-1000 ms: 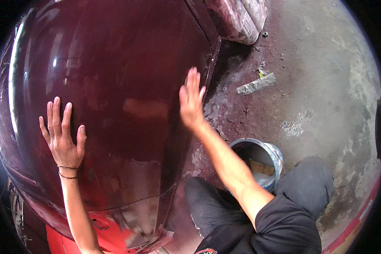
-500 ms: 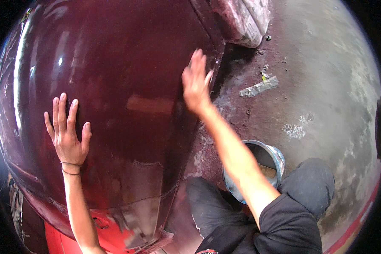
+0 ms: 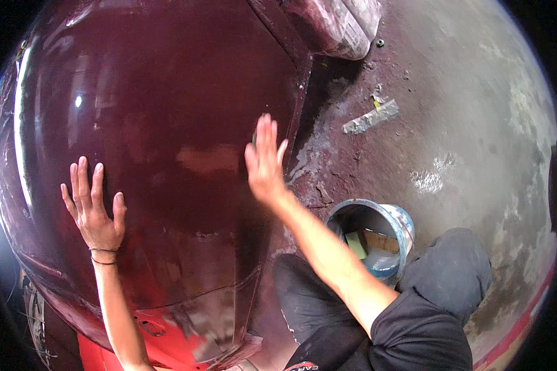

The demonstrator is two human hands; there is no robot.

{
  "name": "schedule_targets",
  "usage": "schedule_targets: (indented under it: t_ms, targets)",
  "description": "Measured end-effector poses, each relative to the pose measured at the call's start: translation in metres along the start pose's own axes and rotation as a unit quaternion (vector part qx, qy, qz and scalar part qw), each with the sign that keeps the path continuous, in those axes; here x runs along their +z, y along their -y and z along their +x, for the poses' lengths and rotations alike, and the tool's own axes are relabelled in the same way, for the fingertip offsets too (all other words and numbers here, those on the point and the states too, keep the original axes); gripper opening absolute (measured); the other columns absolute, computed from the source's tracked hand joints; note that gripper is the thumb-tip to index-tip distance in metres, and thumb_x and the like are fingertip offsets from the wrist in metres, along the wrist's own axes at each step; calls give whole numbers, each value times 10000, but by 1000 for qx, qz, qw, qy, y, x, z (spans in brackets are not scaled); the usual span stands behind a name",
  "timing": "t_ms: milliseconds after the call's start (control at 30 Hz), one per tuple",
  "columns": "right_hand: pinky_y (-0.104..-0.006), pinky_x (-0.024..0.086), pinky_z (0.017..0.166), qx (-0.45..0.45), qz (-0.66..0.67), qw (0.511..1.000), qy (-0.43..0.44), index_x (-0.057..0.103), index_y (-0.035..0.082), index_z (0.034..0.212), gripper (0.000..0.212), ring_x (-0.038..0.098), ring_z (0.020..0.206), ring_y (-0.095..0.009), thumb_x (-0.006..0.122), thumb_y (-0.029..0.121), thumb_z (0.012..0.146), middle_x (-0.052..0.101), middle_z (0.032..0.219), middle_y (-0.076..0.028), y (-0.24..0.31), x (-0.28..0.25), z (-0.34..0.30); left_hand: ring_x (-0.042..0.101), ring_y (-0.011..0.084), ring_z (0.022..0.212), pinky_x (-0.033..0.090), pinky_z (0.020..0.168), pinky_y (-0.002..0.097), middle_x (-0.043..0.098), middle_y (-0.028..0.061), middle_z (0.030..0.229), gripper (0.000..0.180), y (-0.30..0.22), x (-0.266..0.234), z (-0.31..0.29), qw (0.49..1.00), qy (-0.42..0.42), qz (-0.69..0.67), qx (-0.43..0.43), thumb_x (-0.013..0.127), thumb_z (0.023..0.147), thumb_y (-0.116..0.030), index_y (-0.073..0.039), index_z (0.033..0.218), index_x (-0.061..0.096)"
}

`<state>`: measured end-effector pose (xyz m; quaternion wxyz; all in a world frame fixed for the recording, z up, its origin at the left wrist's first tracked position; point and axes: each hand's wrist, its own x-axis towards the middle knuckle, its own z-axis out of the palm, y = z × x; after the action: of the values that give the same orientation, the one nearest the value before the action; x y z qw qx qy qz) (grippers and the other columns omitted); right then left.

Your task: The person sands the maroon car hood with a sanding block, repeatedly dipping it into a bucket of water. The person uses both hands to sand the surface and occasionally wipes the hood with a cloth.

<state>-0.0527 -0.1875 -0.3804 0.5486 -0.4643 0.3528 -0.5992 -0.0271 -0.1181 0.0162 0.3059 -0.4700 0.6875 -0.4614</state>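
Note:
A large dark maroon vehicle body panel (image 3: pixel 185 117) curves in front of me, its surface glossy and wet-looking. On the left part of it my left hand (image 3: pixel 96 210) lies flat, fingers spread, holding nothing; two thin dark bands circle the wrist. Near the panel's right edge my right hand (image 3: pixel 265 164) is pressed down with its fingers together and the thumb apart. A sliver of a thin greenish-grey pad (image 3: pixel 254 137) shows beside those fingers, mostly hidden underneath them. To the right of the panel, by my knee, stands a bucket (image 3: pixel 402 226) with cloudy liquid, a pale green piece and a brownish piece inside.
A strip of silvery tape (image 3: pixel 371 117) lies on the stained grey floor (image 3: pixel 476 123). A small nut-like ring (image 3: pixel 380 43) lies farther off, near a pale, maroon-smeared part (image 3: pixel 331 28) at the top. Bright red bodywork (image 3: pixel 161 340) shows at the panel's lower end.
My right hand has slid along the panel toward me, away from its far right edge. My left hand stays flat in nearly the same place. The view has shifted slightly, uncovering more of the bucket.

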Motion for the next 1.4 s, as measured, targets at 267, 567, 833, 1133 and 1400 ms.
schedule_targets:
  t_ms: [267,567,833,1133,1400]
  targets:
    - [-744,58,1258,30,-15,999,-40,142,159,1736,666,111,1658,-377,336,431,1160,121,1807,-112,22,-4,50,302,295,1622,134,1332,532,402,109,1714,573,0,0,0,1000,-10,9,12,557,1063,-356,-170,1601,488]
    - [-730,80,1266,69,-24,996,-55,159,122,1728,654,115,1655,-384,329,398,1160,116,1805,-126,9,-20,84,302,299,1621,147,1326,520,390,108,1722,574,-2,1,4,1000,-17,8,20,549,1080,-345,-155,1616,471]
    - [-729,109,1267,94,-28,992,-84,188,142,1724,637,192,1645,-357,325,401,1158,182,1796,-101,-3,-34,117,294,292,1625,142,1328,519,384,97,1726,572,-3,4,7,1000,-21,3,22,541,1086,-354,-167,1621,467]
    - [-766,59,1244,13,-42,999,-15,164,134,1731,658,115,1660,-368,376,357,1150,128,1807,-113,33,-4,20,299,292,1623,145,1326,520,388,97,1725,572,-1,0,-1,1000,-14,6,15,550,1082,-350,-167,1618,470]
    - [-443,329,1271,152,175,957,-172,279,143,1697,658,416,1531,-433,477,293,1088,406,1661,-281,-22,-83,157,306,295,1621,147,1326,521,395,95,1721,564,1,-1,2,1000,-19,10,21,548,1083,-364,-168,1608,477]
